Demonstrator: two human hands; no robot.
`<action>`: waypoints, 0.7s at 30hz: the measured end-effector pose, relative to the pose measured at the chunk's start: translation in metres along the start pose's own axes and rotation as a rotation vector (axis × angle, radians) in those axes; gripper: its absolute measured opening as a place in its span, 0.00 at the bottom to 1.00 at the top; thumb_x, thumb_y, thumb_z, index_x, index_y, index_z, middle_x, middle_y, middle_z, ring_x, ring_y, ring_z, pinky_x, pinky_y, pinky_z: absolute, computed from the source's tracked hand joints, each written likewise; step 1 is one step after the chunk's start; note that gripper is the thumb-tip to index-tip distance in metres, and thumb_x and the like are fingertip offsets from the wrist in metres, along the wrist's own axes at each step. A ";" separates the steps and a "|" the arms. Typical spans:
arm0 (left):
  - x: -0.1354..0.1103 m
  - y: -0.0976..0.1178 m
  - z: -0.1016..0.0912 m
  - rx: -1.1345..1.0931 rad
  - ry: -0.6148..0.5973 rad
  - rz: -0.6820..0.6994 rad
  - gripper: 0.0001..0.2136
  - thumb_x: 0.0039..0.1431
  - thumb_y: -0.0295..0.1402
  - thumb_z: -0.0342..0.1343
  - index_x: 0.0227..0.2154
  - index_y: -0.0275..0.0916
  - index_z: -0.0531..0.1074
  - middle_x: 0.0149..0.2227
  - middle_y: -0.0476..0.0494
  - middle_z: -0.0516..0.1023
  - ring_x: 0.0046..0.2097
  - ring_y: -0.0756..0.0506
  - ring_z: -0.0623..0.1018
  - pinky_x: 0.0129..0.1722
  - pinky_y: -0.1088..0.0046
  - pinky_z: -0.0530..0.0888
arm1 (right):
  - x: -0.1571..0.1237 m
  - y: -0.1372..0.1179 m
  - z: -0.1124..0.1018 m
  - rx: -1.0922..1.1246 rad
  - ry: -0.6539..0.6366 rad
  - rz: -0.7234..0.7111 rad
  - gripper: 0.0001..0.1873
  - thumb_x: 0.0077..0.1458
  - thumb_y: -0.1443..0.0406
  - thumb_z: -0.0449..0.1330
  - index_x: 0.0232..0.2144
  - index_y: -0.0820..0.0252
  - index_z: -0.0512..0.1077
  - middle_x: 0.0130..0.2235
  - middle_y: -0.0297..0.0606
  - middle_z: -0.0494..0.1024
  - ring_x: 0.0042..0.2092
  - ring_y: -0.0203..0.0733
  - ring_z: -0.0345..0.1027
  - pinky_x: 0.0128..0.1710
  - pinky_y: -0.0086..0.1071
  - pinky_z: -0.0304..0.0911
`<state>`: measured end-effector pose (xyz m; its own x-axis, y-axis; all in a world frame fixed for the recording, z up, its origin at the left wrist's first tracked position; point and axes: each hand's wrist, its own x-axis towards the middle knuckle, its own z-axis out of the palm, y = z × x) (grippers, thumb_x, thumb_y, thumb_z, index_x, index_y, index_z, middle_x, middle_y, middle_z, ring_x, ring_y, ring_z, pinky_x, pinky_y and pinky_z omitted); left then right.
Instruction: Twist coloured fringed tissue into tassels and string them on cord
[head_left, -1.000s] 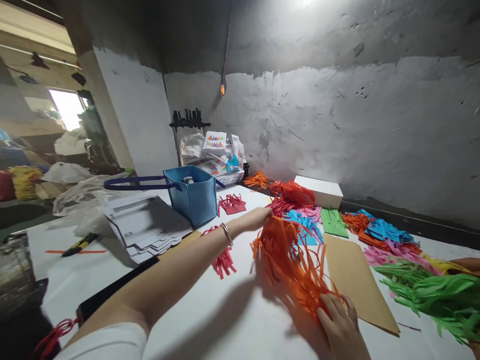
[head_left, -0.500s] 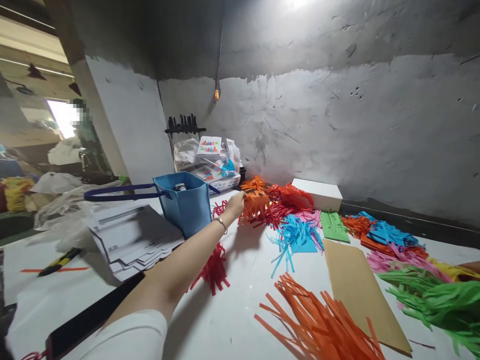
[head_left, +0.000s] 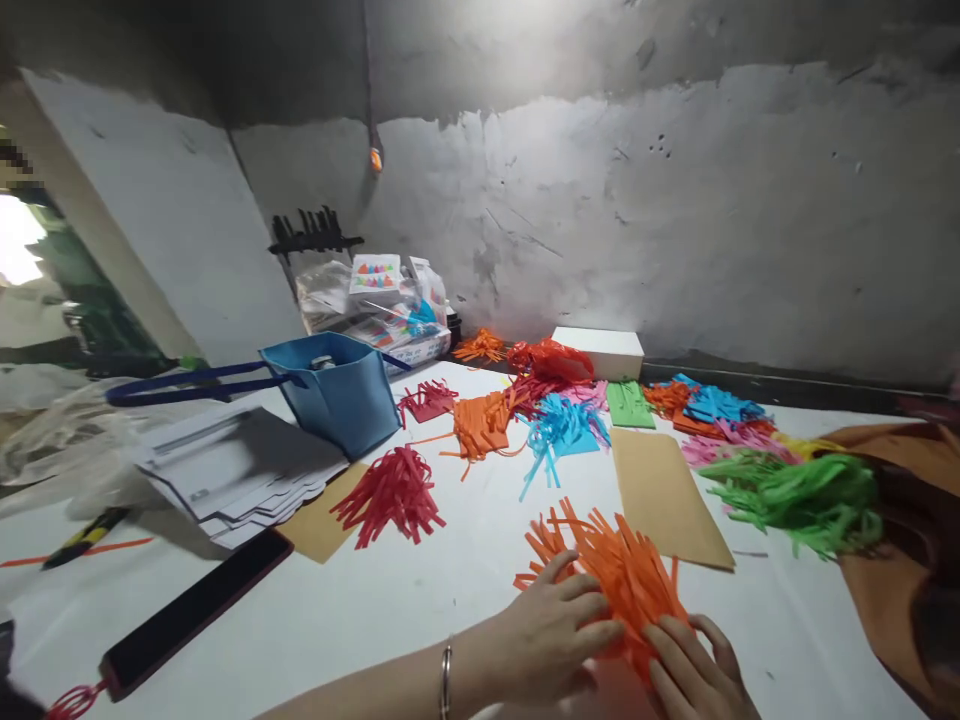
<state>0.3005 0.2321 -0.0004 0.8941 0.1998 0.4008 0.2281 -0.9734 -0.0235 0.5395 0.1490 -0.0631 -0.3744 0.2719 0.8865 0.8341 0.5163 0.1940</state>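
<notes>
In the lower centre-right of the frame, a large bundle of bright orange, thin-cut fringe strips (head_left: 619, 560) lies on a white-covered tabletop (head_left: 360, 610), under two bare hands set close together. The left hand (head_left: 559, 630) lays its bent fingers on the bundle's left side; the right hand (head_left: 694, 665) curls over its lower right end. Whether either grips or merely presses, I cannot tell. The loose strips could tangle or crease if the fingers drag across them, and could tear if both hands pulled apart. Strips fanning towards the flat brown paper rectangle (head_left: 675, 500), right of centre, might catch on its edge if the bundle were swept that way. The bundle's near end is hidden beneath the fingers, the right wrist is cut off by the bottom edge, and a dark-and-brown shape (head_left: 885, 600) at the right edge is too cropped to identify.
</notes>
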 end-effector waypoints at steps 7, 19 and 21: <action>-0.022 0.046 0.039 0.165 0.160 -0.034 0.08 0.66 0.25 0.53 0.30 0.40 0.68 0.29 0.49 0.72 0.35 0.46 0.68 0.52 0.61 0.64 | -0.013 -0.024 -0.052 -0.111 -0.463 0.257 0.10 0.59 0.55 0.61 0.37 0.53 0.75 0.30 0.33 0.78 0.33 0.44 0.70 0.41 0.40 0.57; -0.045 0.086 0.046 0.022 0.154 -0.108 0.07 0.69 0.28 0.53 0.33 0.41 0.72 0.35 0.47 0.79 0.41 0.45 0.75 0.56 0.61 0.65 | -0.014 -0.050 -0.069 0.020 -0.450 0.136 0.20 0.59 0.73 0.52 0.51 0.61 0.73 0.48 0.47 0.79 0.48 0.45 0.74 0.47 0.33 0.72; -0.045 0.087 0.046 0.000 0.143 -0.101 0.06 0.68 0.27 0.54 0.35 0.42 0.72 0.35 0.49 0.80 0.40 0.46 0.76 0.59 0.61 0.64 | -0.003 -0.067 -0.047 0.079 -0.550 0.109 0.19 0.58 0.72 0.56 0.50 0.57 0.75 0.48 0.42 0.81 0.47 0.43 0.74 0.48 0.33 0.69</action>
<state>0.2980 0.1440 -0.0631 0.8028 0.2786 0.5272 0.3142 -0.9491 0.0232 0.5035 0.0751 -0.0587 -0.4615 0.6992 0.5461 0.8547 0.5153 0.0626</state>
